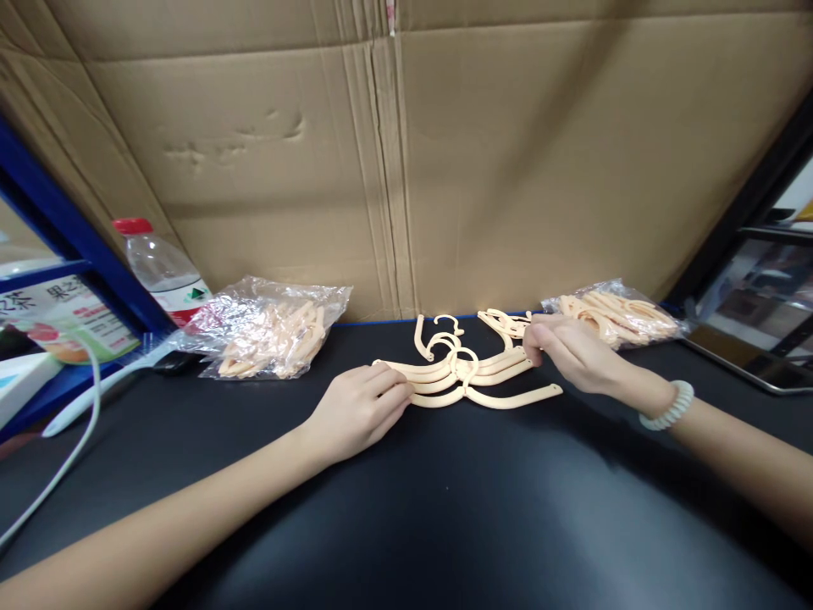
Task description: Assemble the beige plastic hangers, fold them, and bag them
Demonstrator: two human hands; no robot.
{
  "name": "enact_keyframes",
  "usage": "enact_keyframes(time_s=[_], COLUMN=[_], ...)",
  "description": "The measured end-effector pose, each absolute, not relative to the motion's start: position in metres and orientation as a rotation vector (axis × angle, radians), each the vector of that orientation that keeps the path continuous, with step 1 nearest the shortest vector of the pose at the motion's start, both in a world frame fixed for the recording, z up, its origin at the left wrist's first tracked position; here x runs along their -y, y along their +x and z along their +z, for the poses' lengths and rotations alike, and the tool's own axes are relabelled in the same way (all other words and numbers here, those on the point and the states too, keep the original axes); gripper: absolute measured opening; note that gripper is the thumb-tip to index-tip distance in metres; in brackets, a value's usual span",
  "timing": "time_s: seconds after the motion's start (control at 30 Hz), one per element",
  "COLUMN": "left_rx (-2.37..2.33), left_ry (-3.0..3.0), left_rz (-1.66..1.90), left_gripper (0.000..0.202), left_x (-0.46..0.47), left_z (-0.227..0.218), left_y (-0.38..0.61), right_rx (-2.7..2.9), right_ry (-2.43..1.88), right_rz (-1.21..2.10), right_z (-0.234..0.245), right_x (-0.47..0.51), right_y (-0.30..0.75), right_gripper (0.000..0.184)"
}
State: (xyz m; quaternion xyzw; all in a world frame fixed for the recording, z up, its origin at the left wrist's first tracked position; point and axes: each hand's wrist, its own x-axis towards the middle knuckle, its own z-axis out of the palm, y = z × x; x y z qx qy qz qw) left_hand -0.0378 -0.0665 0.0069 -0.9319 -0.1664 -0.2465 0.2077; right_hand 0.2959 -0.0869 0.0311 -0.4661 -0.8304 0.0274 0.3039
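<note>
Several peach-coloured plastic folding hangers (514, 398) lie unfolded and stacked in a row on the black table, hooks toward the back. My left hand (362, 405) has its fingers curled around the left end of the front hanger's arm. On the other side, my right hand (575, 354), with a pale bead bracelet (670, 407) on the wrist, is closed with fingertips together by the stack's right ends. What those fingertips hold is hidden. Just behind the stack lie loose hanger pieces (420, 337), including a hook (448, 322) and a small group of parts (500, 322).
A clear bag of hanger parts (273, 335) lies at back left, another bag (619, 313) at back right. A red-capped bottle (158, 267), a white cable (95, 398) and a blue frame (95, 280) stand left. Cardboard (508, 169) walls the back; a dark-framed glossy panel (749, 313) is right.
</note>
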Motion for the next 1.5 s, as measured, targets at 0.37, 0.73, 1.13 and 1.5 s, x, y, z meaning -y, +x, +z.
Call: enact_keyframes(time_s=[0.37, 0.73, 1.13, 1.5], left_rx=[0.295, 0.284, 0.343, 0.333], left_ry=[-2.584, -2.616, -2.609, -2.601], left_rz=[-0.711, -0.687, -0.678, -0.678], left_gripper=[0.012, 0.013, 0.017, 0.017], left_x=[0.071, 0.072, 0.071, 0.073], left_z=[0.009, 0.010, 0.009, 0.012], left_y=[-0.036, -0.036, -0.035, -0.035], right_rx=[2.214, 2.719, 2.649, 2.683], right_ry=[-1.220, -1.031, -1.070, -1.060], right_rz=[0.011, 0.003, -0.038, -0.055], right_z=[0.036, 0.032, 0.026, 0.026], right_x=[0.090, 0.098, 0.089, 0.090], right_y=[0.291, 0.272, 0.280, 0.279], right_gripper=[0.011, 0.025, 0.009, 0.012])
